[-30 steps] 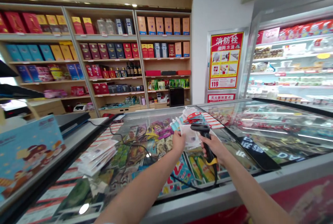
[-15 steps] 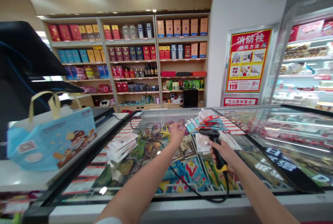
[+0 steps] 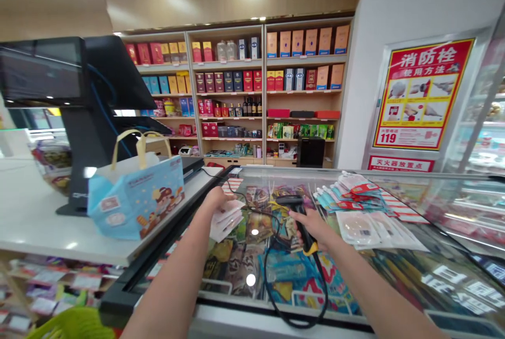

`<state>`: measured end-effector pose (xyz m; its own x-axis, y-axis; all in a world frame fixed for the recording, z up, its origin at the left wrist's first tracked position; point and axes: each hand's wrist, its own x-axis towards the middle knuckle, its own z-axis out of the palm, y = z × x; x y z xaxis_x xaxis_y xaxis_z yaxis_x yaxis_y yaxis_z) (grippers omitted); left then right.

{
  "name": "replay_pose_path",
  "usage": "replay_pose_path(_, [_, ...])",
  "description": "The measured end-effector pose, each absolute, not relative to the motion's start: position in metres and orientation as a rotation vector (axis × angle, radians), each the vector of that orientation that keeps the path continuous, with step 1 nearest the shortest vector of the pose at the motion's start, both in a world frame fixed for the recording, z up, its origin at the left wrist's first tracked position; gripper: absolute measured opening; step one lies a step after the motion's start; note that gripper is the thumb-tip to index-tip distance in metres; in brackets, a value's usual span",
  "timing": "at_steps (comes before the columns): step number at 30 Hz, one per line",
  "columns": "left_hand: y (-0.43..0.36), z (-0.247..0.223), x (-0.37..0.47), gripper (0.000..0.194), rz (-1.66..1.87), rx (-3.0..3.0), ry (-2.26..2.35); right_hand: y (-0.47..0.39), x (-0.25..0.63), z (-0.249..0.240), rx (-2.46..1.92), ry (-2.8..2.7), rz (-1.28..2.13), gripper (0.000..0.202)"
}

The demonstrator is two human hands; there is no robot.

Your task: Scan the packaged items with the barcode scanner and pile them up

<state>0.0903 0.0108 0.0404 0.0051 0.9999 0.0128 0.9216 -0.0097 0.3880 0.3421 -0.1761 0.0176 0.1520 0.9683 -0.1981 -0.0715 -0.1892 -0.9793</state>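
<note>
On the glass top of the freezer, my left hand (image 3: 216,199) is closed at the upper edge of a small stack of white packets (image 3: 228,221), its fingertips partly hidden. My right hand (image 3: 310,226) is wrapped round the handle of a black and yellow barcode scanner (image 3: 302,223), whose head points left above the glass. The scanner's black cable (image 3: 266,270) loops down over the glass. To the right of the scanner lie clear flat packets (image 3: 361,229), and behind them is a pile of red and teal packets (image 3: 355,194).
A light-blue carrier bag (image 3: 134,197) stands on the white counter (image 3: 47,228) at left, before a black till screen (image 3: 43,71). Shelves (image 3: 229,65) of boxes and bottles line the back wall. A yellow-green basket (image 3: 73,323) shows at bottom left.
The view has turned left. My left hand has moved left to the stack of white packets. My right hand has carried the scanner left, away from the clear packets.
</note>
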Motion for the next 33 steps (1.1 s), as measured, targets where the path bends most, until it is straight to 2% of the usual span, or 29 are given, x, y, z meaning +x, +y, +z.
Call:
replay_pose_path(6, [0.016, 0.032, 0.066, 0.049, 0.262, 2.032, 1.943, -0.153, 0.318, 0.019, -1.321, -0.963, 1.278, 0.023])
replay_pose_path(10, [0.008, 0.033, 0.071, 0.044, 0.38, 2.054, 1.92, -0.151, 0.321, 0.003, -1.405, -0.975, 1.245, 0.023])
replay_pose_path(13, [0.005, 0.035, 0.076, 0.047, 0.495, 2.075, 1.94, -0.154, 0.326, -0.008, -1.467, -1.035, 1.249, 0.028])
replay_pose_path(22, [0.006, 0.035, 0.064, 0.039, 0.496, 2.019, 2.012, -0.159, 0.326, -0.006, -1.438, -1.074, 1.223, 0.028])
replay_pose_path(25, [0.01, 0.03, 0.061, 0.036, 0.368, 2.028, 2.054, -0.16, 0.324, -0.006, -1.425, -1.079, 1.219, 0.026])
replay_pose_path(33, [0.015, 0.028, 0.061, 0.053, 0.188, 2.077, 2.108, -0.157, 0.324, -0.012, -1.418, -1.087, 1.217, 0.025])
